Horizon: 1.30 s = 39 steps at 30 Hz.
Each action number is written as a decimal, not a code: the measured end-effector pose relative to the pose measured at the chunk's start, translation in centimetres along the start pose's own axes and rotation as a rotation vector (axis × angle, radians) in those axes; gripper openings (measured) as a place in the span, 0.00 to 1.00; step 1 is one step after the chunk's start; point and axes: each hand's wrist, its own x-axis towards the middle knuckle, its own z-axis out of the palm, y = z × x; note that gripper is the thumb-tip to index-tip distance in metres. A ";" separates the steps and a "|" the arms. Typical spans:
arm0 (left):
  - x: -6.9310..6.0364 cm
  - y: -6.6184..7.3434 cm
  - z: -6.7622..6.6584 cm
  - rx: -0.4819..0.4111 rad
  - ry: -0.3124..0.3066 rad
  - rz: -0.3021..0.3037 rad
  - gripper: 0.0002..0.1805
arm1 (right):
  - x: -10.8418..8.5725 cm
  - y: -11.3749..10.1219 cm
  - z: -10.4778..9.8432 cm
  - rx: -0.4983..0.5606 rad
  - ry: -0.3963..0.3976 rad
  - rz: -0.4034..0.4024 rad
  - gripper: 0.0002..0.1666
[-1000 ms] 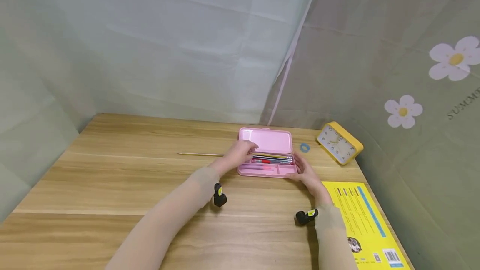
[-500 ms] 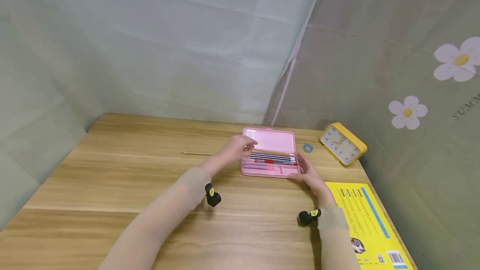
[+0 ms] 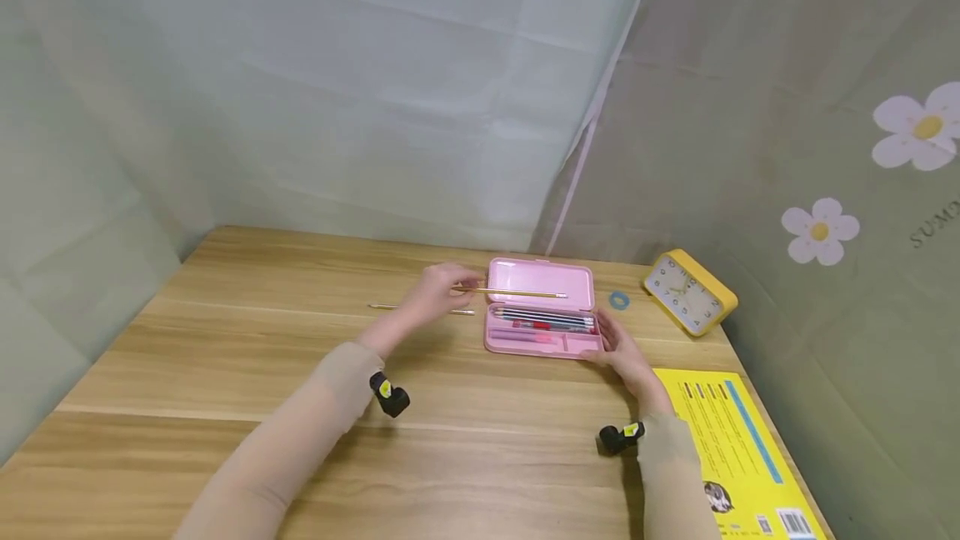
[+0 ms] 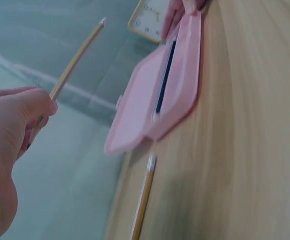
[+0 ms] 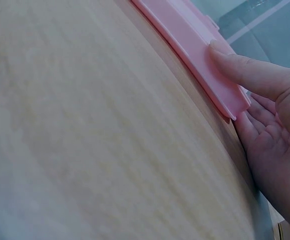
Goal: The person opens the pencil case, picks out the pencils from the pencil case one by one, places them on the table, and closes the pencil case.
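Observation:
My left hand pinches a yellow pencil near one end; its eraser end reaches over the raised lid of the pink pencil case. In the left wrist view the hand grips that pencil above the table. My right hand holds the case's right end, its thumb on the near edge in the right wrist view, where the case shows only in part. Dark striped pencils and a red pen lie inside. Another pencil lies on the table, partly behind the left hand.
A blue ring lies right of the case, beside a yellow clock. A yellow book lies at the table's right edge, partly under the right forearm. Curtains hang behind the wooden table.
My left hand has moved left and lifted a yellow pencil out of the case. The second pencil's eraser end has come into view. The right hand stays at the case.

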 end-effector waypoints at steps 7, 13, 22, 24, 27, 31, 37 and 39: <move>-2.5 -1.5 -1.4 -0.027 0.002 -0.059 0.15 | -0.1 0.3 -0.1 0.006 0.000 0.003 0.58; -4.5 -3.0 -2.2 -0.051 0.017 -0.103 0.16 | -0.2 0.2 0.0 0.003 -0.003 0.007 0.58; -6.9 -5.3 -3.8 -0.078 -0.040 -0.252 0.17 | -0.3 0.1 0.1 0.012 0.004 0.011 0.57; -7.3 -5.8 -4.1 -0.083 -0.061 -0.286 0.18 | -0.3 0.1 0.1 0.010 0.006 0.011 0.57; -7.9 -6.5 -4.5 -0.089 -0.072 -0.309 0.19 | -0.3 0.0 0.1 0.007 0.005 0.007 0.57; -8.7 -7.4 -4.8 -0.059 -0.070 -0.302 0.18 | -0.2 0.1 0.1 0.001 0.005 0.007 0.57; -9.5 -8.0 -5.3 -0.060 -0.078 -0.307 0.15 | -0.1 0.0 0.1 0.004 0.006 0.005 0.57; -9.7 -8.0 -5.5 -0.073 -0.086 -0.320 0.15 | -0.1 -0.1 0.2 0.005 0.005 0.002 0.57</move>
